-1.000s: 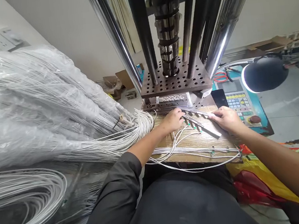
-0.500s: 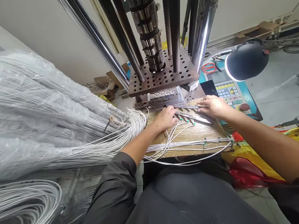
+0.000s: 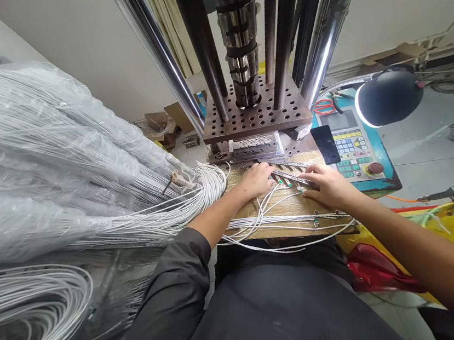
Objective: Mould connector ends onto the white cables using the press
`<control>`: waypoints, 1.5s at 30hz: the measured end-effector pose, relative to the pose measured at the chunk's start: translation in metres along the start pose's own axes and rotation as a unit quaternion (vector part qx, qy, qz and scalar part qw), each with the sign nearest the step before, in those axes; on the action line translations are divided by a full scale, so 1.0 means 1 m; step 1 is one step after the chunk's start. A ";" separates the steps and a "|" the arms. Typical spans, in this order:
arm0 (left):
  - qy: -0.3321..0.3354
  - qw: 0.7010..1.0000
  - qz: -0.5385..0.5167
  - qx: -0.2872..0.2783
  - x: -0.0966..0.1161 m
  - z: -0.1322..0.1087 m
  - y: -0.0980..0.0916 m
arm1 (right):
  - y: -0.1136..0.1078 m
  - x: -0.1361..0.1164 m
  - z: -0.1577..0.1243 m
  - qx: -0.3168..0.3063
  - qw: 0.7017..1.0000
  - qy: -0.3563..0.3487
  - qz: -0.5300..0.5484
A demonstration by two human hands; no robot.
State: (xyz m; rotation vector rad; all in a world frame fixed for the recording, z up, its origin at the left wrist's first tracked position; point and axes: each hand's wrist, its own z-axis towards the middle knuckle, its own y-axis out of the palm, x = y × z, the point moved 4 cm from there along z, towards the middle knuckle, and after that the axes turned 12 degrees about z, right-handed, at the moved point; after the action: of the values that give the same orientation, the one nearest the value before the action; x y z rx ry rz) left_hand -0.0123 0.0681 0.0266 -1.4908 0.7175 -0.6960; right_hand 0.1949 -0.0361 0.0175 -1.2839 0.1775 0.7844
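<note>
Two narrow slotted metal bars lie at a slant on the brown board below the press. At the left end of the near metal bar (image 3: pixel 288 175) my left hand (image 3: pixel 257 180) is closed, fingertips on its edge. My right hand (image 3: pixel 330 184) grips the right end of that same bar, thumb on the near side and fingers over the top. Just behind it lies the far metal bar (image 3: pixel 292 162), which neither hand visibly holds. White cables (image 3: pixel 265 205) with green-marked ends (image 3: pixel 289 184) reach the near bar. Small pieces between the bars are too small to name.
Behind the board stands a press with a perforated steel plate (image 3: pixel 257 119) above a metal die (image 3: pixel 255 147). White cable bundles (image 3: pixel 212 185) crowd the left. To the right are a control panel (image 3: pixel 353 152), a black phone-like slab (image 3: pixel 325 145) and a lamp (image 3: pixel 392 97).
My right hand has come from the far bar's right end to the near bar's right end, closer to me. My left hand stays at the left end. The view has shifted slightly.
</note>
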 end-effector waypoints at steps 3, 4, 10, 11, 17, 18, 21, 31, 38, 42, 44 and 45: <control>0.002 1.000 -0.003 0.011 -0.001 0.000 0.005 | 0.002 -0.014 -0.004 -0.021 0.997 -0.038 -0.057; 0.002 1.000 -0.005 0.014 -0.001 0.000 0.006 | 0.005 -0.018 -0.005 -0.035 0.996 -0.042 -0.077; 0.001 1.000 -0.006 0.022 -0.004 0.002 0.013 | 0.015 -0.029 -0.005 -0.060 0.987 -0.046 -0.141; 0.000 1.000 -0.008 0.024 -0.004 0.002 0.013 | 0.014 -0.030 -0.006 -0.059 0.985 -0.055 -0.152; -0.007 0.999 -0.025 0.032 -0.005 0.001 0.013 | 0.010 -0.028 -0.009 -0.055 0.978 -0.087 -0.184; -0.007 0.999 -0.028 0.031 -0.005 0.001 0.013 | 0.010 -0.027 -0.008 -0.058 0.979 -0.080 -0.178; -0.013 0.999 -0.036 0.027 -0.005 0.001 0.014 | 0.011 -0.023 -0.005 -0.072 0.982 -0.065 -0.161; -0.010 0.998 -0.047 0.033 -0.005 0.000 0.012 | 0.011 -0.033 -0.007 -0.053 0.964 -0.098 -0.243; -0.012 0.998 -0.047 0.041 -0.006 -0.001 0.016 | 0.012 -0.030 -0.009 -0.041 0.966 -0.083 -0.243; -0.009 0.998 -0.055 0.034 -0.006 0.000 0.017 | 0.014 -0.027 -0.009 -0.058 0.970 -0.075 -0.224; -0.009 0.998 -0.054 0.034 -0.006 0.000 0.018 | 0.015 -0.027 -0.010 -0.061 0.971 -0.076 -0.218; -0.008 0.998 -0.053 0.034 -0.006 0.000 0.018 | 0.016 -0.026 -0.010 -0.061 0.971 -0.076 -0.217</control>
State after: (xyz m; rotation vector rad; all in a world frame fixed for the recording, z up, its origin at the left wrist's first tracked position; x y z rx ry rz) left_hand -0.0168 0.0724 0.0088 -1.4794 0.5990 -0.7806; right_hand 0.1690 -0.0550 0.0161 -1.3106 -0.2726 0.5177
